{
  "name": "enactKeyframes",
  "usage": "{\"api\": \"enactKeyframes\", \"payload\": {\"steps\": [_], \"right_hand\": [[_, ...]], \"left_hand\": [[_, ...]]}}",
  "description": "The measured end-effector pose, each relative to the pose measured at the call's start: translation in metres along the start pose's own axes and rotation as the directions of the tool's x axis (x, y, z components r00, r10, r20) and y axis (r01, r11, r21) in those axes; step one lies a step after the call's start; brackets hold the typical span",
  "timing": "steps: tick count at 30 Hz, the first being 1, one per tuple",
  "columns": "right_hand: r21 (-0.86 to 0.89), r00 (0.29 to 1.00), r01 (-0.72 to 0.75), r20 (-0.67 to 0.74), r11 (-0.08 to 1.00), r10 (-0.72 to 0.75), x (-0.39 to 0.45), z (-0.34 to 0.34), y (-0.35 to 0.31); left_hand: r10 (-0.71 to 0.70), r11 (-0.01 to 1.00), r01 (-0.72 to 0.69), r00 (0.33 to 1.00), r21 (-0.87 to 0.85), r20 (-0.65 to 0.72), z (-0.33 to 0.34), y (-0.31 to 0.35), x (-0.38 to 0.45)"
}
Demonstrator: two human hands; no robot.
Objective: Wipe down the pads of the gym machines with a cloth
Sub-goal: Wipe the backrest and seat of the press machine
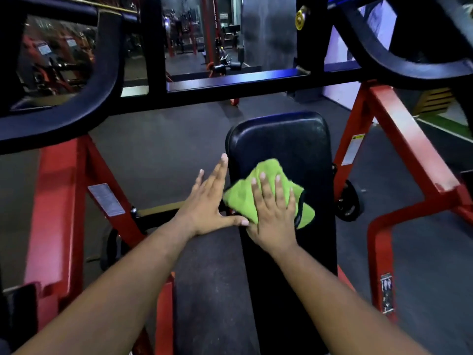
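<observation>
Right hand (pixel 275 213) flat, grip wide, presses green cloth (pixel 266 193) onto black pad (pixel 281 139). Left hand (pixel 208 201) at cloth's 9 o'clock, grip wide, fingers straight along pad edge.

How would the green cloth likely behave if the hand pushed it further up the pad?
The green cloth looks floppy: it lies bunched and folded under the right hand. It would probably slide readily, since the black pad looks smooth and glossy. It likely stays put only while flat fingers press it.

Two bare forearms, sleeveless, left hand (pixel 207 201) and right hand (pixel 275 213) ungloved.
</observation>
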State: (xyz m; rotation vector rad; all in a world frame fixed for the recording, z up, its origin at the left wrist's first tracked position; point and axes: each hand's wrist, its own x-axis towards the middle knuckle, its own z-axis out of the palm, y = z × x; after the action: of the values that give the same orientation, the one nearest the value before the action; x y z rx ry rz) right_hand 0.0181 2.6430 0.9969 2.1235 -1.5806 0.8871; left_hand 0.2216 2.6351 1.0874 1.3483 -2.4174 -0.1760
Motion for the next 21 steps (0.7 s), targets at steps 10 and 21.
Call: {"api": "enactKeyframes", "payload": {"steps": [10,21], "right_hand": [[0.045,0.998,-0.062,0.006,0.997,0.062,0.105,-0.034,-0.006],[0.009,0.953,0.286,0.1,0.958,-0.285,-0.063,-0.006,0.034]], "left_hand": [[-0.121,0.993,0.118,0.98,-0.024,-0.16,-0.019,0.012,0.018],[-0.046,0.959,0.039,0.999,0.281,0.019,0.041,0.022,-0.024]]}}
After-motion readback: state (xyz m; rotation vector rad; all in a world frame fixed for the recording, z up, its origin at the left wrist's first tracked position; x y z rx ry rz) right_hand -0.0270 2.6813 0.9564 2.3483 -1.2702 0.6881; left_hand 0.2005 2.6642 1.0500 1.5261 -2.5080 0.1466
